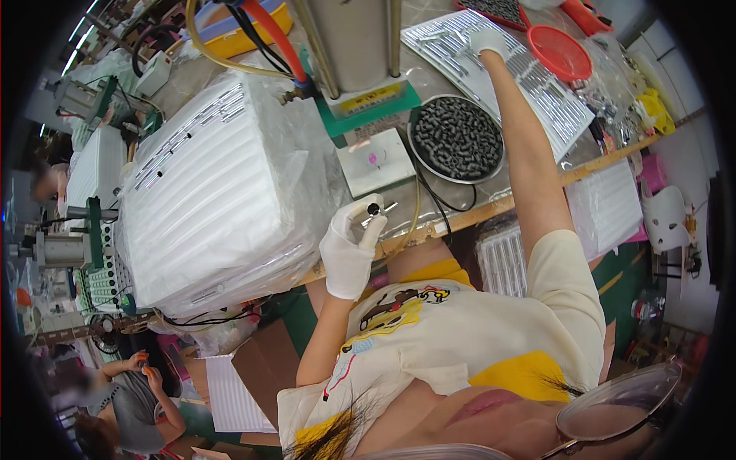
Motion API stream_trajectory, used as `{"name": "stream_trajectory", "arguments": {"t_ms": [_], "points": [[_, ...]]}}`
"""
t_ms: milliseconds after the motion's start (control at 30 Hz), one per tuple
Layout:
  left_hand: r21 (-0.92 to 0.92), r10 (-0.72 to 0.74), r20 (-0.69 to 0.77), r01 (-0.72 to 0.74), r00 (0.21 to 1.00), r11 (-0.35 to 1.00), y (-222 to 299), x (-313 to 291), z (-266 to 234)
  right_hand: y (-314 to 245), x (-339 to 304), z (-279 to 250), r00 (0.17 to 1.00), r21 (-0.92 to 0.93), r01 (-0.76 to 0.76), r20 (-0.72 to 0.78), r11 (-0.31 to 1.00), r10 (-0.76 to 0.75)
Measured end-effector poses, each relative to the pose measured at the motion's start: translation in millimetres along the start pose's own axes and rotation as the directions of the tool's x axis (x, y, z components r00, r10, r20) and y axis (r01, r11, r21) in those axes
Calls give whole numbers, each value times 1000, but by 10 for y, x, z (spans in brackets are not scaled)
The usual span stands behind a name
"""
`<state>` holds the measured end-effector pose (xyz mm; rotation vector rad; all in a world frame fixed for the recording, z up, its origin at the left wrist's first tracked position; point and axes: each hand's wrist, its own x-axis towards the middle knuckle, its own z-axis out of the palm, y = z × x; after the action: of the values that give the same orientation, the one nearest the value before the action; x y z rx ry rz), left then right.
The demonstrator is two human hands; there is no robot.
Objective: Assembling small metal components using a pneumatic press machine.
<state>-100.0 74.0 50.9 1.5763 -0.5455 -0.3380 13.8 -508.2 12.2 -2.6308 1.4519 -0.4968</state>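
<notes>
Left hand [349, 249] in its white glove has its grip clamped on one small metal part [373, 212]; right hand [487, 40] touches one ribbed tray [537, 84], grip unclear

A workbench [529, 198] with a pale wooden front edge runs diagonally from the lower left centre of the frame up to the right. On it, at left centre, lies a large stack of white ribbed trays wrapped in clear plastic [222, 192]. At upper centre stands a metal press cylinder on a green base plate [368, 100]. Just below it sits a small white square block [377, 161]. To the right of that block rests a round metal pan of small black parts [457, 138]. In the upper right lies a long ribbed tray holding small metal pieces [521, 77], with a red round sieve [561, 52] beside it.
</notes>
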Motion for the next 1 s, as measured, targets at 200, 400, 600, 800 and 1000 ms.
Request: {"name": "stream_trajectory", "arguments": {"t_ms": [200, 400, 600, 800, 1000], "points": [[54, 106, -69, -102, 992, 993, 6, 15, -17, 121, 344, 229, 996, 58, -85, 3, 995, 85], [34, 105, -45, -103, 994, 994, -40, 69, 12, 351, 369, 50, 999, 83, -12, 31, 996, 10], [101, 156, 14, -156, 988, 983, 41, 167, 206, -464, -2544, -1880, 963, 752, 113, 77, 649, -257], [227, 219, 71, -230, 973, 946, 81, 162, 290, -699, -4003, -1748, 865, 965, -148, 233, 216, -444], [232, 284, 85, -296, 955, 927, 63, 127, 306, -651, -4109, -1669, 849, 966, -138, 229, 218, -477]]}}
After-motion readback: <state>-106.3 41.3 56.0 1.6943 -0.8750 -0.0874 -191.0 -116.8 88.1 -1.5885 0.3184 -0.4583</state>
